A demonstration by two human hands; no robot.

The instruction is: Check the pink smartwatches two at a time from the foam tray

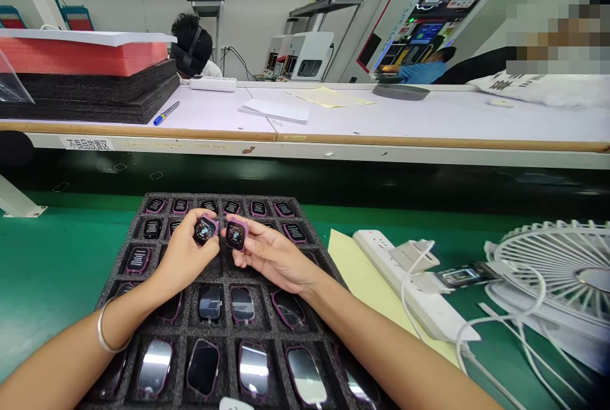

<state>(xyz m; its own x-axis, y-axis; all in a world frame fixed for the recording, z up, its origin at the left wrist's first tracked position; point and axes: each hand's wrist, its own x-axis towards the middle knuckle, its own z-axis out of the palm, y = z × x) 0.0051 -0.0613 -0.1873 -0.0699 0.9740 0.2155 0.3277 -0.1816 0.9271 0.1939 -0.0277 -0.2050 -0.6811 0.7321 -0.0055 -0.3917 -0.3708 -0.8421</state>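
My left hand [183, 254] grips a purple-framed smartwatch body [206, 230] whose screen is lit with a small blue picture. Close beside it, a second smartwatch body [236, 234] of the same kind, also lit, is held between the thumb and fingers of my right hand [271, 256]. Both are above a black foam tray [223, 329] divided into compartments. Several more purple-framed watches lie in it; those in the far rows show white text, while nearer ones such as this watch [203, 367] have dark or reflective screens. My forearms hide some compartments.
Right of the tray lie yellow paper [345, 264], a white power strip [410, 289] with chargers and loose cables, and a white fan [562, 270]. Beyond is a raised shelf [333, 124] with stacked foam [90, 89], a pen [166, 113] and papers. People sit farther back.
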